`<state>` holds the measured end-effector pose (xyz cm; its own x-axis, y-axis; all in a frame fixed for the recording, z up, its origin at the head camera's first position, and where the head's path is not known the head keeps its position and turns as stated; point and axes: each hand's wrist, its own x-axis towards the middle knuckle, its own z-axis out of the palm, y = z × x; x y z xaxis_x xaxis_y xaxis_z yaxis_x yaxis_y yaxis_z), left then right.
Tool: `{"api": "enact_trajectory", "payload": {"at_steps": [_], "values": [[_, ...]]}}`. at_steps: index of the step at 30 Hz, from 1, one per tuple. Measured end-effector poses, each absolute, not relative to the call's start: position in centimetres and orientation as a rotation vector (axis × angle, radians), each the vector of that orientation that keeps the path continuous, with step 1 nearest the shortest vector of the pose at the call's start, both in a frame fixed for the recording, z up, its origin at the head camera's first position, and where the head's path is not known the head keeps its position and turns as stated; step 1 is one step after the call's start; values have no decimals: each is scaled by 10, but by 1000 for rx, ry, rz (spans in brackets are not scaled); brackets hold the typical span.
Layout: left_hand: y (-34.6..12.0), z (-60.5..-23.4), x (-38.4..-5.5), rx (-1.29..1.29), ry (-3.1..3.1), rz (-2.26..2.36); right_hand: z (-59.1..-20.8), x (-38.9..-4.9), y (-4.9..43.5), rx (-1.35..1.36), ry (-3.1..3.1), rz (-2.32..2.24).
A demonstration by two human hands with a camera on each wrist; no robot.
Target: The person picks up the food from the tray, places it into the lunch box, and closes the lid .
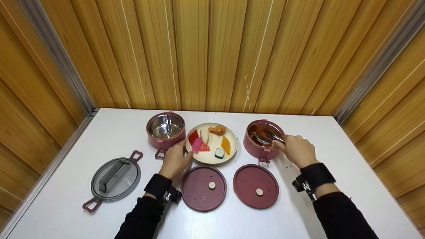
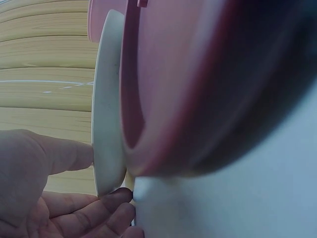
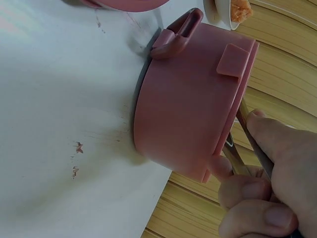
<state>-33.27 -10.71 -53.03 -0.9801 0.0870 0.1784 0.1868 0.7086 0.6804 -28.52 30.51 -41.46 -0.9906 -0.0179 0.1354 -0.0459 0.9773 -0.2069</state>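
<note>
My left hand holds the left edge of a cream plate. In the left wrist view the thumb rests on the plate's rim and the fingers lie beneath. On the plate are toy-like food pieces: a sushi roll, an orange slice, a brown piece and several red, pink and white ones. My right hand grips metal tongs, their heads down inside the right pink pot. Reddish-brown contents show in that pot; whether the tongs hold anything I cannot tell.
A second pink pot with a bare steel inside stands left of the plate. Two round maroon lids lie in front. A grey see-through lid with handles lies at left. Wood-look panels wall the table.
</note>
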Motion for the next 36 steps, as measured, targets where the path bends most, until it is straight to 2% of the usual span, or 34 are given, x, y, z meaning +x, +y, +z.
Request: {"api": "enact_trajectory", "payload": {"at_steps": [36], "values": [[-106, -526, -328, -217, -2758, -1173, -409, -286, 301, 40, -3094, 233]]}}
